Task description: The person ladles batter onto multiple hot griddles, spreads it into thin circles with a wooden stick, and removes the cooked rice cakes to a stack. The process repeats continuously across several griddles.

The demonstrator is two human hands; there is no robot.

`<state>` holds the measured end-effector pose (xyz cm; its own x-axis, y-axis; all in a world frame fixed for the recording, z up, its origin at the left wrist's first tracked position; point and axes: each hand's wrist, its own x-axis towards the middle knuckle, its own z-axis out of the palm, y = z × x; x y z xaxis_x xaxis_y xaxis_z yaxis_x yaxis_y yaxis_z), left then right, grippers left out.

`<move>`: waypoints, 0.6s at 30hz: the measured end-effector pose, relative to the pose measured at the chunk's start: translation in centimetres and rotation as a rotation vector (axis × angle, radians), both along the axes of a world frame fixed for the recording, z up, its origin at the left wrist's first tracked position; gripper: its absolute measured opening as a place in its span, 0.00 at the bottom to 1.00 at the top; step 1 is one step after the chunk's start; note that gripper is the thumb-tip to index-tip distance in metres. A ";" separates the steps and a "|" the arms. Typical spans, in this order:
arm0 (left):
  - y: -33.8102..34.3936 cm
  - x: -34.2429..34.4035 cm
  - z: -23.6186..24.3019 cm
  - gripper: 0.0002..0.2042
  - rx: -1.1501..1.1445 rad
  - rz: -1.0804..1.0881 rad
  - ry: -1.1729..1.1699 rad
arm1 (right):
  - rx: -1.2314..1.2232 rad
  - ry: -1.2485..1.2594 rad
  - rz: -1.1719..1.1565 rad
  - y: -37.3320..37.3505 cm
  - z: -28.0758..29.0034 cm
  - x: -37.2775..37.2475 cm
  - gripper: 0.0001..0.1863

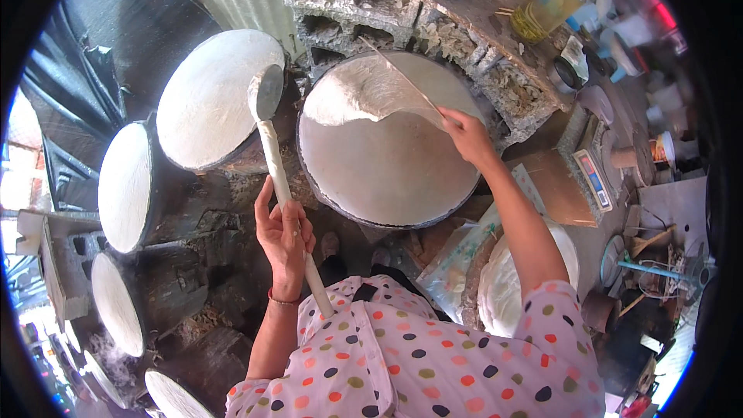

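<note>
My left hand (283,238) is closed around the pale handle of a long ladle (272,153). The ladle's round metal bowl points away from me, and its handle end comes back to my shirt. My right hand (467,138) pinches the near end of a thin stick (404,76), slanted over a large round pan (383,226) with a pale flat surface. A thin, whitish, translucent sheet (348,101) spreads along the stick over the pan's far part, its near edge curved. Whether it is fully off the surface, I cannot tell.
More round, pale-topped pans (220,101) stand in a curved row at my left; steam rises near one. Rough concrete blocks (383,0) wall the far side. At right are a yellowish container (546,9), a stack of white round sheets (534,271) and a small fan (615,259).
</note>
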<state>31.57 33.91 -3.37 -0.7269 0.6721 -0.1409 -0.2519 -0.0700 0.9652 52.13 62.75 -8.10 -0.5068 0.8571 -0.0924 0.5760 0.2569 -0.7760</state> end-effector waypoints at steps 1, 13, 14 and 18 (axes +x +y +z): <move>-0.2 0.4 0.1 0.24 -0.013 0.022 0.006 | -0.226 -0.060 -0.024 -0.5 2.3 -2.3 0.16; -1.3 2.1 0.8 0.24 -0.012 0.068 0.045 | -0.343 -0.040 0.157 0.4 3.0 -1.3 0.17; -1.4 2.2 0.9 0.24 -0.014 0.067 0.049 | -0.410 -0.091 0.181 0.0 3.5 -1.5 0.17; -2.2 2.5 0.7 0.24 -0.030 0.095 0.051 | -0.244 -0.089 0.550 -2.5 4.7 2.2 0.17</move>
